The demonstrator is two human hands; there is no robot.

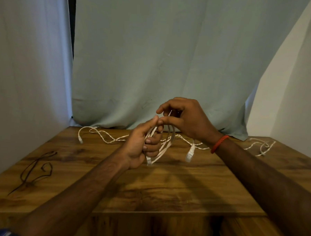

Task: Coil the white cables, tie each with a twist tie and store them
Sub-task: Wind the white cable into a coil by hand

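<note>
- Two hands were up over the middle of the wooden surface (165, 190), both working one white cable (165, 145) in the air.
- Left hand (142, 146) was curled closed around a bunch of loops, palm facing right, with one plug (149, 161) poking out just below the fist.
- Right hand (183, 117) sat just above and a bit right of it, thumb and forefinger pinched on a strand, other fingers loosely bent. So closed on the cable too, only lightly.
- Held loops ran roughly up-and-down, hanging from the left hand's grip, and the free tail dropped off to the right with its second plug (189, 155) dangling close to the surface.
- My read: next wrap depends on that tail. It lay on the right hand's side, so that hand looked the better one to feed it up into the left fist.
- More white cables (105, 137) lay loose along the back edge, well apart from the hands.
- Dark twist ties (35, 169) lay at the near left, closer to the left hand.
</note>
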